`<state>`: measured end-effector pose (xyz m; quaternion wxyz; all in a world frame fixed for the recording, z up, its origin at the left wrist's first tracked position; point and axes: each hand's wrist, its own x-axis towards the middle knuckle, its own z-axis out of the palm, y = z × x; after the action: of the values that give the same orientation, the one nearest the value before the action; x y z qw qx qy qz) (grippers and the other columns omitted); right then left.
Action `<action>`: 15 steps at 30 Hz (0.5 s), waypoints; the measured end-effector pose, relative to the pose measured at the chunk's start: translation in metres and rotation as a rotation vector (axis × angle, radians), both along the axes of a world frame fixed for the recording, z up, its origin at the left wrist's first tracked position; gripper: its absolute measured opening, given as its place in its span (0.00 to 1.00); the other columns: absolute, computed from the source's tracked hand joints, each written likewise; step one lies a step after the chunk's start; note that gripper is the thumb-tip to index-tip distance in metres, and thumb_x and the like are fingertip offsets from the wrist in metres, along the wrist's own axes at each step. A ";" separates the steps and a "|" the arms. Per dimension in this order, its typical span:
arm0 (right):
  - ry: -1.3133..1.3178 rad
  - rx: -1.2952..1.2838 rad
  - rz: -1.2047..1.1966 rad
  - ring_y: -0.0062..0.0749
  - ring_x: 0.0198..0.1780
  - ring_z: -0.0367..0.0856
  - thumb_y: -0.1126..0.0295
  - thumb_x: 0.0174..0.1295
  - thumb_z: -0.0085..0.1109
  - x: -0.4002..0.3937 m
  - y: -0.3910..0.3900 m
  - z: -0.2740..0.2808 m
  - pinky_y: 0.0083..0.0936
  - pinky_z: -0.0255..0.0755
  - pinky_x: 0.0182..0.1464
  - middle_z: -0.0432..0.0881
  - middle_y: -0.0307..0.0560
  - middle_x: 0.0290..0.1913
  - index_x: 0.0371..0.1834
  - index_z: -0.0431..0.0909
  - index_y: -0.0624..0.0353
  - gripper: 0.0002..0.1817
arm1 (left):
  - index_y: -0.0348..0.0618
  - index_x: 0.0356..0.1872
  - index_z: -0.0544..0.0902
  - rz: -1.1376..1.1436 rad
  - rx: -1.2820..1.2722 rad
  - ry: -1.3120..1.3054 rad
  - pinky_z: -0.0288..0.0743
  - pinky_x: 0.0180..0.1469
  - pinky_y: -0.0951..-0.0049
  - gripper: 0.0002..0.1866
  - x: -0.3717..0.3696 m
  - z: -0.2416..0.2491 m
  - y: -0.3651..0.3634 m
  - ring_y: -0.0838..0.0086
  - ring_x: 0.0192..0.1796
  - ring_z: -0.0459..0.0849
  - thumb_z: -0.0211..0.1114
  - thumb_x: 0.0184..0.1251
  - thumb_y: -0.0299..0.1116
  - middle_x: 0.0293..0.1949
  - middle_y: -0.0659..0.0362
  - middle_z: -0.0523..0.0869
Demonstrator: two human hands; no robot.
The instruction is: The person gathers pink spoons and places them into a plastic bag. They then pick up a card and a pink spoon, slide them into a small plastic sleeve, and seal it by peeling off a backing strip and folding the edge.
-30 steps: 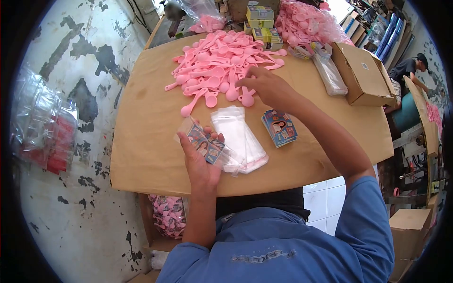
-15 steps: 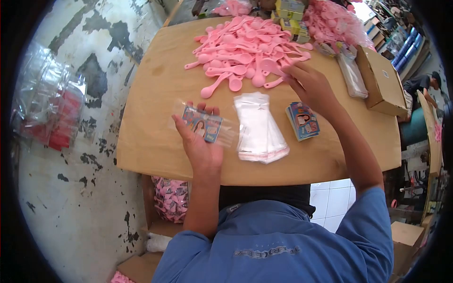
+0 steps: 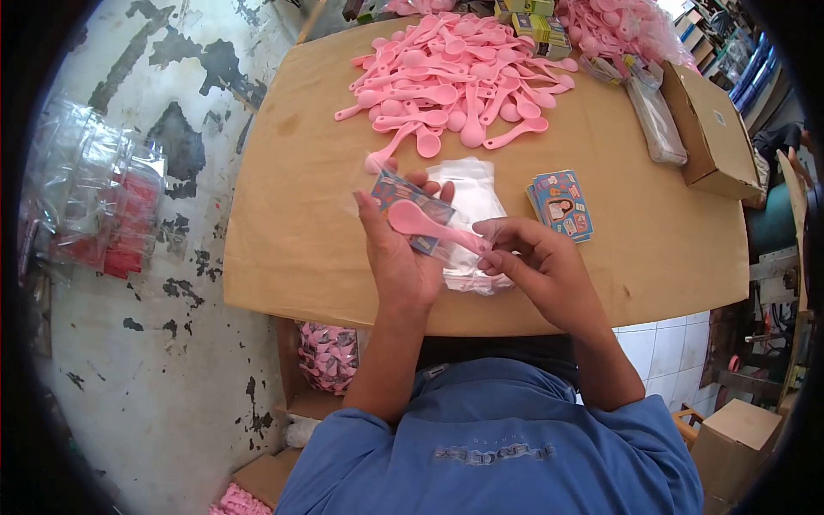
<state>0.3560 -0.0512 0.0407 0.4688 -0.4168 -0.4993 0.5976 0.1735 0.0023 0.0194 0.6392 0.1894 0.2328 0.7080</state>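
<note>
At the far left, clear plastic bags (image 3: 81, 184), some with red in them, hung against a peeling wall. Under the left part of the brown-covered table (image 3: 283, 257) sat a clear bag of pink items (image 3: 326, 356). Above the near edge, the left hand (image 3: 403, 270) was palm up, its fingers loosely curled to hold a clear sleeve (image 3: 366, 178) with a blue printed card (image 3: 392, 190) in it. A pink spoon (image 3: 412, 219) lay slantwise over the card, bowl toward the left palm; whether it was inside the sleeve could not be told. This was the change: half a second earlier the right hand had been beside the heap, well apart from the left, and now spoon, card and sleeve were together. Beyond the hands spread the heap of pink spoons (image 3: 463, 86); nearer, partly behind the fingers, lay a stack of empty clear sleeves (image 3: 472, 184). The right hand (image 3: 549, 270) pinched the handle's end between thumb and fingers; whether it also gripped the sleeve's edge was unclear. Just beyond it was a stack of cards (image 3: 562, 204). Farther right stood a cardboard box (image 3: 712, 129) beside a clear packet (image 3: 657, 133).
</note>
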 end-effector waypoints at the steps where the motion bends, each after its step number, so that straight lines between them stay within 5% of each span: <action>1: 0.027 0.001 -0.043 0.19 0.43 0.84 0.76 0.76 0.66 -0.004 0.000 -0.002 0.21 0.78 0.47 0.88 0.45 0.46 0.62 0.82 0.66 0.14 | 0.44 0.73 0.73 -0.042 0.022 -0.051 0.80 0.74 0.49 0.34 0.002 -0.003 -0.001 0.65 0.56 0.86 0.57 0.85 0.62 0.55 0.55 0.84; 3: 0.075 0.000 -0.130 0.19 0.40 0.82 0.76 0.73 0.69 -0.010 -0.003 -0.006 0.20 0.77 0.45 0.86 0.43 0.43 0.59 0.81 0.64 0.14 | 0.44 0.73 0.75 -0.089 0.002 -0.126 0.81 0.73 0.52 0.31 0.008 -0.001 -0.004 0.67 0.55 0.87 0.59 0.85 0.59 0.53 0.56 0.85; 6: -0.299 0.137 -0.242 0.21 0.38 0.78 0.74 0.69 0.72 -0.011 -0.003 -0.013 0.22 0.76 0.43 0.83 0.41 0.43 0.55 0.79 0.62 0.15 | 0.45 0.74 0.73 -0.169 -0.020 -0.170 0.82 0.72 0.52 0.28 0.017 -0.002 -0.009 0.67 0.57 0.87 0.58 0.88 0.54 0.54 0.56 0.85; 9: -0.204 0.240 -0.341 0.24 0.41 0.76 0.74 0.64 0.75 -0.015 0.004 -0.028 0.24 0.75 0.44 0.80 0.43 0.44 0.61 0.79 0.62 0.23 | 0.44 0.76 0.71 -0.234 -0.042 -0.168 0.84 0.72 0.52 0.25 0.020 -0.005 -0.012 0.65 0.60 0.87 0.56 0.90 0.48 0.57 0.54 0.85; 12: -0.219 0.318 -0.380 0.33 0.54 0.80 0.73 0.61 0.78 -0.015 0.000 -0.010 0.33 0.77 0.57 0.84 0.48 0.53 0.61 0.84 0.60 0.24 | 0.43 0.77 0.70 -0.281 -0.057 -0.081 0.82 0.73 0.50 0.25 0.020 0.000 -0.012 0.62 0.65 0.85 0.55 0.91 0.44 0.63 0.51 0.84; 15: -0.688 0.886 -0.268 0.46 0.69 0.78 0.71 0.59 0.79 0.007 0.003 -0.011 0.44 0.71 0.70 0.84 0.52 0.66 0.57 0.89 0.56 0.21 | 0.42 0.78 0.68 -0.331 -0.045 -0.083 0.78 0.77 0.48 0.25 0.015 0.006 -0.007 0.59 0.73 0.81 0.55 0.91 0.42 0.71 0.47 0.80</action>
<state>0.3634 -0.0480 0.0295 0.4808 -0.4107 -0.7686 0.0968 0.1887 -0.0046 0.0250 0.7601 0.1816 0.1877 0.5950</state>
